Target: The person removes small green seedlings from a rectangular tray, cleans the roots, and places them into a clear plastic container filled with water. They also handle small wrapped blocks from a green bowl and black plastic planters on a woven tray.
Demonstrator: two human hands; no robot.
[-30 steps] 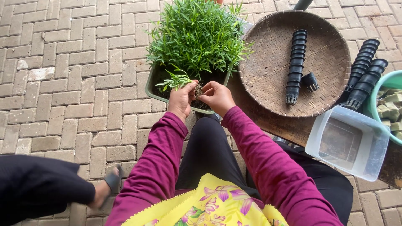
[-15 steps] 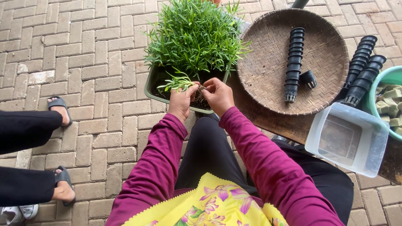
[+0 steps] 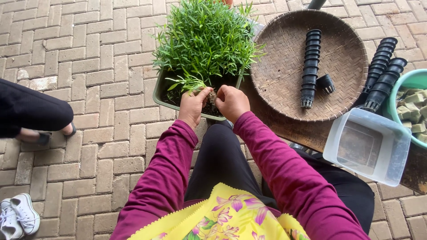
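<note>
The person is sitting over a dark green tray packed with bright green seedlings, and both hands are working at its near edge. The left hand is pinching a small seedling, fingers closed around its base so that the leaves are fanning out above the thumb. The right hand is curled in just beside it, fingertips closing on the dark clump of roots and soil hanging between the 2 hands. The plant being held is sitting right at the tray's front rim, touching the soil there or just above it; I cannot tell which.

Magenta sleeves are running back from both wrists to a yellow flowered apron and black trousers. To the right of the tray a round woven basket is lying flat, holding 1 long stack of black net pots and a single loose pot beside it. 2 more stacks of black pots are leaning past the basket's right edge. Nearer the person, a clear plastic tub is standing tilted, and behind it a teal bowl is holding pale sponge cubes. At the left, another person's dark-clad leg and sandalled foot are resting on the brick paving, with a white shoe in the lower corner.
</note>
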